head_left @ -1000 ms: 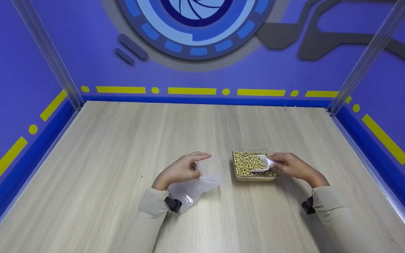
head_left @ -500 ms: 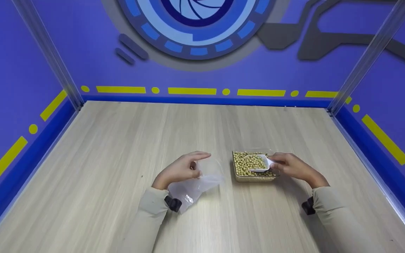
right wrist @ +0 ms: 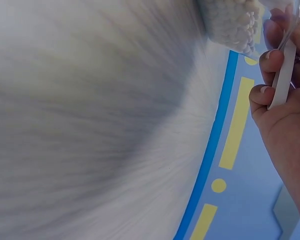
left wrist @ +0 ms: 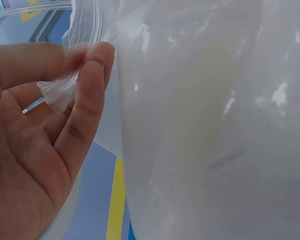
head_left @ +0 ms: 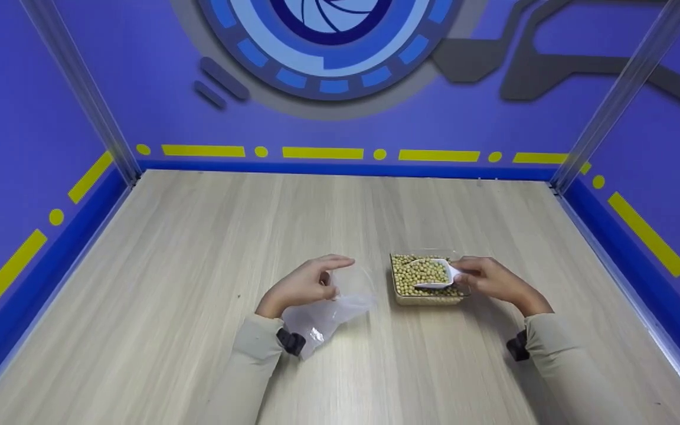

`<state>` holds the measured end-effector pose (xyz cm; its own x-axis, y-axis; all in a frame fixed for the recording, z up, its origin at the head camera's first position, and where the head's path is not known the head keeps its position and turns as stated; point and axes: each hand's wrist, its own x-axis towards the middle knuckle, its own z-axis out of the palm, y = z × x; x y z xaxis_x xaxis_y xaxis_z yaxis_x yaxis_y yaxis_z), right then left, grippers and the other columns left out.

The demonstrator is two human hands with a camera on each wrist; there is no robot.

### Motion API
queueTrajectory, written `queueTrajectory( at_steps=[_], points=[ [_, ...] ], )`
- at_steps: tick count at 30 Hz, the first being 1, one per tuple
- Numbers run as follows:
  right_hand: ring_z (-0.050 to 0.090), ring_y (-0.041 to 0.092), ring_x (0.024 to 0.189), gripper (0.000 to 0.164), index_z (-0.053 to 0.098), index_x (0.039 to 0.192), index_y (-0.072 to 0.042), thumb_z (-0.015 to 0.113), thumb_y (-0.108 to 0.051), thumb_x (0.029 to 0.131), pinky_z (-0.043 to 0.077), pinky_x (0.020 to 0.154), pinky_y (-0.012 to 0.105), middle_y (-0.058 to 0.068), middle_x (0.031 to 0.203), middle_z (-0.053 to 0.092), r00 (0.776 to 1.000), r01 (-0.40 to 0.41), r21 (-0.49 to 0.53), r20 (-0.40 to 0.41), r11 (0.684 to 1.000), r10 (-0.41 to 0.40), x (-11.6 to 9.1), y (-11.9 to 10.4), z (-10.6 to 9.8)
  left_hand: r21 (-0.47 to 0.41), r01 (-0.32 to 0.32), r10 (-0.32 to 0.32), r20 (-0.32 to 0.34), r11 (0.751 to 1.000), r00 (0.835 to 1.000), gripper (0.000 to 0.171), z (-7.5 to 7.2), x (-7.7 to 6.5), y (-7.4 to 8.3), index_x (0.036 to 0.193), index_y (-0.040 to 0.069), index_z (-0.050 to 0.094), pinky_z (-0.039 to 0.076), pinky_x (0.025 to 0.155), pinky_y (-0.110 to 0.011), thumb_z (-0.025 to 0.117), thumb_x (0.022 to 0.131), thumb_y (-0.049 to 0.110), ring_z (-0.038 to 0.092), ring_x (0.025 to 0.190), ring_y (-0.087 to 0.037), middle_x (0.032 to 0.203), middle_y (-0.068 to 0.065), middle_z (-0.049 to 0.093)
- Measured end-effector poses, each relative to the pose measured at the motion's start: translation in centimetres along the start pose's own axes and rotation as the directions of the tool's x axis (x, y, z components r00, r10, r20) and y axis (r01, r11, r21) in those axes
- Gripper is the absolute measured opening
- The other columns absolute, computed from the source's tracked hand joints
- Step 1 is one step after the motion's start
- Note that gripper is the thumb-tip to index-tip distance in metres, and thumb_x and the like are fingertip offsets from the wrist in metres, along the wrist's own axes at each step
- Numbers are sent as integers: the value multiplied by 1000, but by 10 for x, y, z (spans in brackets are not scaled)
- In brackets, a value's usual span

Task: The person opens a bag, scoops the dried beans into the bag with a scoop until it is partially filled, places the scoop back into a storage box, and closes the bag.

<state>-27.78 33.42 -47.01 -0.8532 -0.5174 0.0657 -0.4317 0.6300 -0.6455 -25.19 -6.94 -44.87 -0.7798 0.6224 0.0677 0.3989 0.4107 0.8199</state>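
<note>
A clear zip bag (head_left: 331, 316) hangs from my left hand (head_left: 301, 286). In the left wrist view, fingers and thumb pinch the ridged edge of the bag (left wrist: 205, 125) near its mouth. To the right, my right hand (head_left: 493, 280) grips the handle of a white scoop (head_left: 451, 274). The scoop's bowl lies among pale yellow-green beans (head_left: 411, 270) and holds a heap of them. These beans fill a clear rectangular container (head_left: 428, 300) standing on the table. In the right wrist view, curled fingers wrap the white handle (right wrist: 285, 75), beside the container's wall.
The pale wood-grain table (head_left: 245, 224) is bounded by a blue back wall (head_left: 340, 133) and side walls with yellow markings. Metal posts stand at the two back corners. A small dark speck lies left of the left hand.
The white scoop has tilted and shifted slightly in the container, and more beans now lie in its bowl. The left hand and the bag have stayed in place.
</note>
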Motion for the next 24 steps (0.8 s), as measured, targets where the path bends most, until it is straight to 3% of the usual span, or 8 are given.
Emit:
queueTrajectory(
  at_steps=[24],
  points=[
    [55,5,93,31,65,121,2,58,-8,93,47,80,20,14,110,65,1000,-3,56,-13,998,4,0,4,1,-8,18,-18,8,1000,1000,64,1,0,0,143,7,46,44,64,-20,57,81,-6,52,75,-12,148,-14,42]
  ],
)
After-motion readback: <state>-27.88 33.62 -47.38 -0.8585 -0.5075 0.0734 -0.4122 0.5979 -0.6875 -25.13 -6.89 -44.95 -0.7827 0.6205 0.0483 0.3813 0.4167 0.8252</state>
